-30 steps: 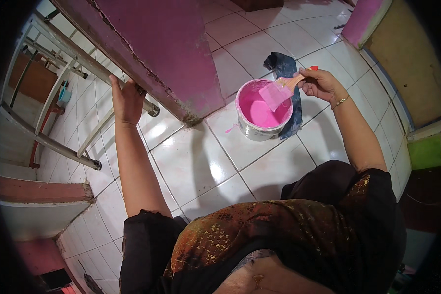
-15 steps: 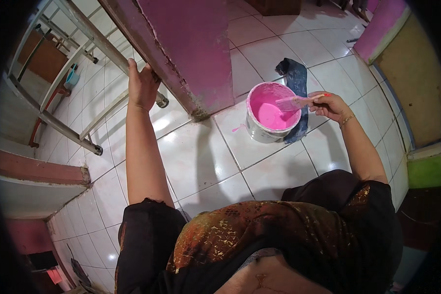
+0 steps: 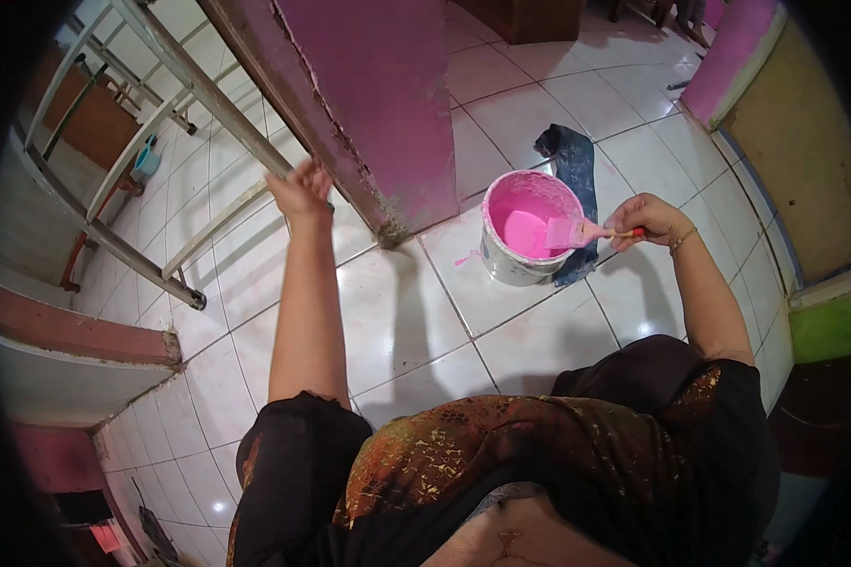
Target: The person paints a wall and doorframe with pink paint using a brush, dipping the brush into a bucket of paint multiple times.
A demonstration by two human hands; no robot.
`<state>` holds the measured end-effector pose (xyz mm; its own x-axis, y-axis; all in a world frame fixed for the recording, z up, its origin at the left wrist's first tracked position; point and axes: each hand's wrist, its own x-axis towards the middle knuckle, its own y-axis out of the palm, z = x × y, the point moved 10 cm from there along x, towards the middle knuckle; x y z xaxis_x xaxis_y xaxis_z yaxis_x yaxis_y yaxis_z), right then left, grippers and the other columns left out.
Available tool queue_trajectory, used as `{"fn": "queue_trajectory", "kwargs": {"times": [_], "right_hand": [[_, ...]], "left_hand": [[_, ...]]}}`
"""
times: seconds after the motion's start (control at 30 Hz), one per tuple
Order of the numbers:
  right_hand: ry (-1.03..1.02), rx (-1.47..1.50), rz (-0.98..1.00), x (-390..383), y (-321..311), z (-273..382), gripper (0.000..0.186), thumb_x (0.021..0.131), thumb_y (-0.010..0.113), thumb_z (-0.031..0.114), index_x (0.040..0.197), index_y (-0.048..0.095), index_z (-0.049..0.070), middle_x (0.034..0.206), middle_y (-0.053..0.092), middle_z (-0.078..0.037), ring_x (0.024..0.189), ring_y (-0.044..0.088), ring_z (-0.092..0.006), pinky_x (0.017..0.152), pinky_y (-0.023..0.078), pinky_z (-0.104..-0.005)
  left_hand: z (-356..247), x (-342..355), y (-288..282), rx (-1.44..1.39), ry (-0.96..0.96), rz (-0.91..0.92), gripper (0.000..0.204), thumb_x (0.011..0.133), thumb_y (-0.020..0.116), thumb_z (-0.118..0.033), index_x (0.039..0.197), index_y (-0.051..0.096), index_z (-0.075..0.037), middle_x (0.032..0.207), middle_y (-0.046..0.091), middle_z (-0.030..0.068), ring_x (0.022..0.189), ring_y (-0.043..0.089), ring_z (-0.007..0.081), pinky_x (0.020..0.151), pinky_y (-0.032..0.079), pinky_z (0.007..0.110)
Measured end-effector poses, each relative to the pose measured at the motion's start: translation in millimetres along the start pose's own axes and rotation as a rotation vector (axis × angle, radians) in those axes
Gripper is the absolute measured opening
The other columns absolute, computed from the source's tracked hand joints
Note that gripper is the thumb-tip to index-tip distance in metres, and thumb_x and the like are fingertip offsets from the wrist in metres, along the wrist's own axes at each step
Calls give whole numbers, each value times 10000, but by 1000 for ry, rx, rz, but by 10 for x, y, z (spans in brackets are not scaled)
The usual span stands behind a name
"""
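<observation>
Left hand point(image 3: 301, 192) is raised to the near edge of the pink wall point(image 3: 378, 104), fingers curled; whether it grips the metal rail point(image 3: 219, 104) or only the wall corner can't be made out, fingertips hidden behind the hand. Right hand point(image 3: 645, 222) is closed round the handle of a paintbrush point(image 3: 584, 232), orange handle mostly covered by the fingers, pink-loaded bristles pointing left over the right rim of the paint bucket point(image 3: 531, 227). Bucket sits on the white tile floor point(image 3: 397, 312), right of the wall's foot, full of pink paint, a pink drip on its left side; no label readable on it. Dark cloth point(image 3: 571, 161) lies partly under the bucket, far end sticking out. Small teal bottle point(image 3: 146, 163) far left past the rail, too small to tell more. Fisheye rim cuts off the far right wall. Versus half a second ago: brush has dropped closer to the paint surface, left hand sits at about the same spot on the wall edge, bucket unmoved.
</observation>
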<state>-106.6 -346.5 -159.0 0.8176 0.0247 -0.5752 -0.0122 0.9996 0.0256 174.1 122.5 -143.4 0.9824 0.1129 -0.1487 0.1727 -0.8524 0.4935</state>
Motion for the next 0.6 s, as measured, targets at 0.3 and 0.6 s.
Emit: {"fn": "queue_trajectory", "kwargs": {"times": [0.3, 0.6], "right_hand": [[83, -331, -127, 214, -87, -237, 197, 669, 662, 17, 824, 542, 22, 609, 557, -30, 432, 470, -85, 387, 343, -219], [-106, -460, -190, 195, -225, -65, 225, 665, 711, -6, 847, 579, 1, 586, 553, -13, 447, 493, -85, 405, 369, -226]], "left_hand": [[2359, -1420, 42, 454, -725, 221, 938, 850, 104, -751, 1342, 402, -10, 1312, 475, 181, 1161, 461, 383, 994, 313, 518], [2603, -2277, 909, 269, -936, 729, 927, 825, 40, -772, 1494, 39, -130, 1560, 67, 45, 1360, 204, 346, 1130, 104, 441]]}}
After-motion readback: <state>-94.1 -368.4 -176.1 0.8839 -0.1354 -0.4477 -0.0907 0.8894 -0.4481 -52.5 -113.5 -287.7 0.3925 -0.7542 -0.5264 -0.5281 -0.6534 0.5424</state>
